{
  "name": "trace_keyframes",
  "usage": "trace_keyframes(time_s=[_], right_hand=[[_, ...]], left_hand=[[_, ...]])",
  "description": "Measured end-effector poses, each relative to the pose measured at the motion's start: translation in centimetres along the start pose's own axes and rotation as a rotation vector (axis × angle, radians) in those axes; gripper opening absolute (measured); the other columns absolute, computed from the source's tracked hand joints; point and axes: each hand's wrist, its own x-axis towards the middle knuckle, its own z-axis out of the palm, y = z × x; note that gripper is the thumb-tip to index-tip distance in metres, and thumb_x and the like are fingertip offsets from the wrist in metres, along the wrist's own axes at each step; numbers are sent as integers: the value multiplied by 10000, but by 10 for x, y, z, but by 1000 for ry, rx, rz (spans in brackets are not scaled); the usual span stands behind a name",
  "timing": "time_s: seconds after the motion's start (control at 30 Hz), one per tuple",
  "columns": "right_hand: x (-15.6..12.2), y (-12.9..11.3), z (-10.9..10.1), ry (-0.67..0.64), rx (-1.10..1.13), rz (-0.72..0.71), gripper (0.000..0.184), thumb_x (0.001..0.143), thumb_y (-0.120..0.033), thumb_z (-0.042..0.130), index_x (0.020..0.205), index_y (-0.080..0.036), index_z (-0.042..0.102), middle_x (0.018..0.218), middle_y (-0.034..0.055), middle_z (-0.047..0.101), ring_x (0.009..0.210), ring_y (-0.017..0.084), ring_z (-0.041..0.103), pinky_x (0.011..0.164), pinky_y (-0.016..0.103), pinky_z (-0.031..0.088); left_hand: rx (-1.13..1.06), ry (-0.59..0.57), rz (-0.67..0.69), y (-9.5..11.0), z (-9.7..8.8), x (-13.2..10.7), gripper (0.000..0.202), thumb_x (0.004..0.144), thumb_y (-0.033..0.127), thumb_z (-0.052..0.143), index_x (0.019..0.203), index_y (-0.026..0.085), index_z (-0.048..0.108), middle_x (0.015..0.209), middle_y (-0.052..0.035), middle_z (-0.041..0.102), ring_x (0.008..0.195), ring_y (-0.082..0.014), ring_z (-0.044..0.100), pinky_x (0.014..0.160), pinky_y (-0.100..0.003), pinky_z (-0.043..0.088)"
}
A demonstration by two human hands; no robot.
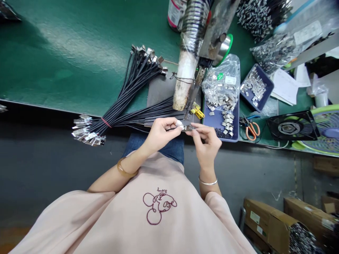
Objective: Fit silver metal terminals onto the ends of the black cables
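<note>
My left hand [164,133] is closed in a pinch on a thin black cable end, of which only a little shows between the fingers. Something white, perhaps a fingertip wrap, covers the tip of its index finger. My right hand [208,143] pinches a small silver metal connector piece [187,127] at that cable end, so the two hands nearly meet at the table edge. To the left lies a bundle of black cables [127,93] with metal connectors, tied by a red band [106,122]. More loose cable ends [161,108] point toward my hands.
Above my hands stand a wrapped hose [186,67] and a solder spool [224,49]. Right of them are a blue tray [235,121] of metal shells, a smaller tray [267,92], yellow clippers [198,111], orange-handled pliers [252,130] and a black fan [292,127].
</note>
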Motion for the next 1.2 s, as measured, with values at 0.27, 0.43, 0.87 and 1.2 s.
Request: trace_keyframes(time_s=[0.27,0.43,0.87,1.2], right_hand=[[11,6,13,-20,4,15,65,897,-243,653,843,-229,619,1028,24,759,853,150,762,766,290,668],[15,5,13,-21,37,21,61,883,-226,667,829,-220,639,999,13,756,824,138,757,744,269,666],[24,-3,10,-47,-63,-42,69,884,-218,653,815,-225,648,948,10,758,780,136,748,698,276,673],[12,-6,-2,-87,-98,-51,52,925,-232,612,877,-239,630,951,2,762,662,121,734,592,248,617]], left_hand=[[56,99,27,-5,5,4,93,766,204,674,706,138,648,596,29,542,535,-67,453,535,-197,365],[70,110,26,-3,5,5,99,769,209,665,705,139,636,585,38,522,521,-59,428,527,-197,348],[104,148,17,6,8,7,104,771,220,644,694,152,629,582,36,511,530,-69,434,520,-203,349],[166,93,8,4,7,-1,82,774,175,627,699,151,602,551,66,357,503,-55,290,488,-214,226]])
